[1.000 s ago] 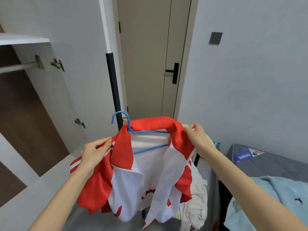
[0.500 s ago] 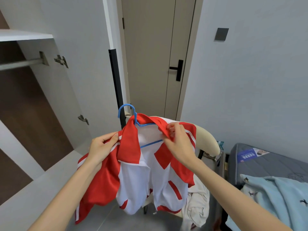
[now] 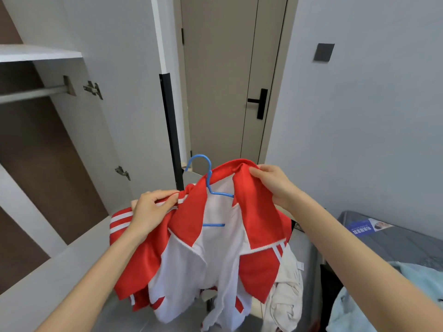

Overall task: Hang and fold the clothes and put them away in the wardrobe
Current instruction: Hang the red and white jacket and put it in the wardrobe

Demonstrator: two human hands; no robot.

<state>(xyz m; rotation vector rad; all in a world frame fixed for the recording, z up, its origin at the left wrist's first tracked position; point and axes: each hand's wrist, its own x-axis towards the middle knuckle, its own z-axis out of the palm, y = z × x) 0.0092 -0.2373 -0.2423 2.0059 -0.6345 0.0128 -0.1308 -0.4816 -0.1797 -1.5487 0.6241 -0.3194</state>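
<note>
In the head view, a red and white jacket (image 3: 215, 255) is held up in mid-air between both hands, in front of the open wardrobe (image 3: 48, 152) and a closed room door (image 3: 220, 80). A blue hanger (image 3: 209, 180) is seen inside the jacket. Its hook stands clear above the red collar, one arm runs under the fabric toward the right, and a short stretch of its lower bar shows in the open front.

The left hand (image 3: 153, 212) is clamped on the jacket's shoulder, where white stripes run down the red sleeve, and its fingers are curled round the fabric. The right hand (image 3: 273, 183) is closed on the upper edge of the collar, with the fabric pinched between thumb and fingers. The jacket's front hangs open, and its lower edge droops below the forearms.

The wardrobe is seen to the left. A white shelf (image 3: 40, 52) sits near its top, with a metal rail (image 3: 31, 92) just beneath it. The wardrobe door (image 3: 119, 68) is swung open, and two hinges are seen on its inner face. A black strip (image 3: 169, 128) runs upright behind the hanger's hook.

To the right, a cream garment (image 3: 285, 295) is draped just behind the jacket; what carries it cannot be told. A grey bed (image 3: 395, 240) is seen at the right edge, and a pale blue garment (image 3: 345, 317) lies on it. A dark switch plate (image 3: 324, 52) is fixed to the wall.
</note>
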